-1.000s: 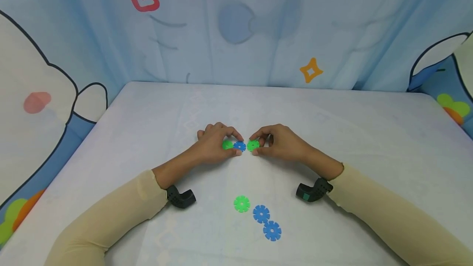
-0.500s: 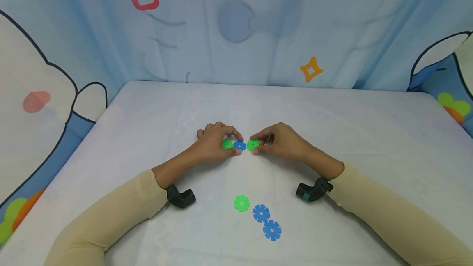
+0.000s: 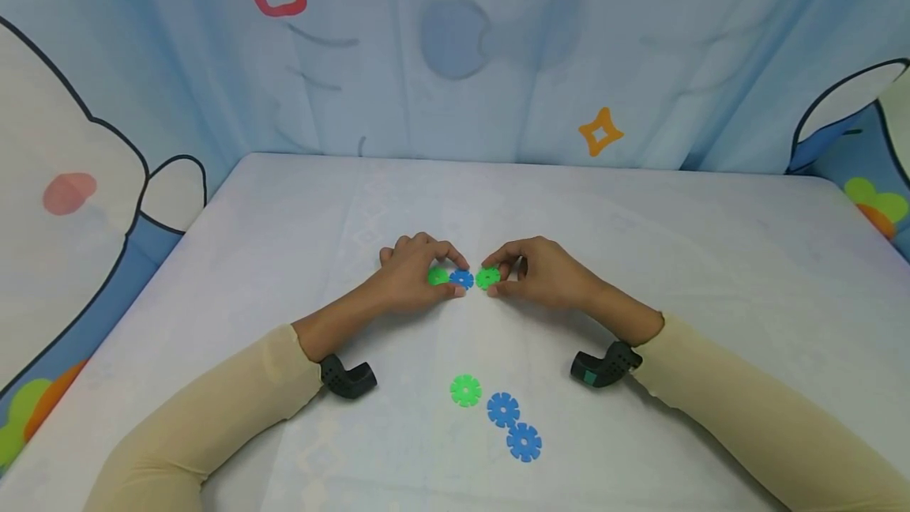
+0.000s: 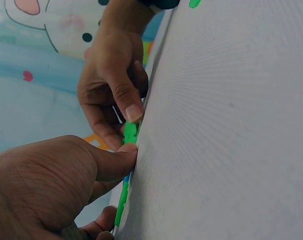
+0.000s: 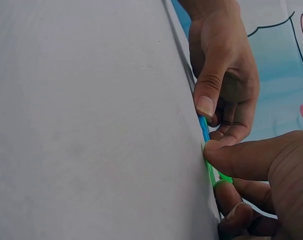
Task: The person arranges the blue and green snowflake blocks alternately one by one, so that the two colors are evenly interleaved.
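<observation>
In the head view my left hand (image 3: 412,279) pinches a blue notched disc (image 3: 461,280) between thumb and forefinger. A green notched disc (image 3: 438,276) adjoins it on the left, partly covered by the hand. Facing it, my right hand (image 3: 543,275) pinches another green notched disc (image 3: 488,278) by its near and far edges. A narrow gap separates this disc from the blue one. Seen edge-on in the left wrist view, the left hand's green disc (image 4: 122,204) lies low along the tabletop. The right wrist view shows the blue disc's edge (image 5: 204,128) under the left thumb.
Nearer the person lie a loose green disc (image 3: 465,390) and two blue discs, one (image 3: 503,410) beside the other (image 3: 524,442). A white cloth covers the table (image 3: 320,204). Behind it hangs a printed blue curtain (image 3: 455,117). Each wrist wears a black camera mount (image 3: 348,378).
Both hands keep their grips on the discs and stay nearly still. The whole head view has shifted very slightly. The loose discs lie as before.
</observation>
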`<state>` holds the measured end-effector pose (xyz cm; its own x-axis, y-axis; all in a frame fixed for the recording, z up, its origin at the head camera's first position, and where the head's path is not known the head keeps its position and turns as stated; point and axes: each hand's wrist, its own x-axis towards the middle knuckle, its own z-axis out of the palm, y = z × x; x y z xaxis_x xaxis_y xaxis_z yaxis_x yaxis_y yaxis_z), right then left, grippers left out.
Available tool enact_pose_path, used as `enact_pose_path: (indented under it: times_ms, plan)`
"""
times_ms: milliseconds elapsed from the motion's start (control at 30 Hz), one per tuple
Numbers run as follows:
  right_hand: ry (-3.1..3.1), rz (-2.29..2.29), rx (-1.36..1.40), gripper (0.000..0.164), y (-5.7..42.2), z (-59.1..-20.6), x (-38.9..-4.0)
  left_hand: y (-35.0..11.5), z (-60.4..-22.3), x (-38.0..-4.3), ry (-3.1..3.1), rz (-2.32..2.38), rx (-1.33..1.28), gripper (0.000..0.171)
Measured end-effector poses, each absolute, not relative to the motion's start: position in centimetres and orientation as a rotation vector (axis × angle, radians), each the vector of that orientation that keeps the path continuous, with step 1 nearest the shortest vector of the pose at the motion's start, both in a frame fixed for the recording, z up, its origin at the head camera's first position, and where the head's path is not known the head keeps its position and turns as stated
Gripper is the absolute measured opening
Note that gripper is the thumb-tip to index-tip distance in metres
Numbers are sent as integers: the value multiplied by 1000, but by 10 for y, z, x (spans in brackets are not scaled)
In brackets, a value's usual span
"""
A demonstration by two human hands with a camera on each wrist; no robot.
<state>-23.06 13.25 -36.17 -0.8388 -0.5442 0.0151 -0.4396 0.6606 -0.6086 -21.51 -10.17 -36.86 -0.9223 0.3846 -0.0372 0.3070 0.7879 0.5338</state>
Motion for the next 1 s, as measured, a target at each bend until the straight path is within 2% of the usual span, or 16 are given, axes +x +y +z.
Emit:
enact_pose_path:
  times_ms: [1000]
  plan:
    - [2745,-921,-682,32,129,-362,-228,-101,-367,-215,2826,806,528,28]
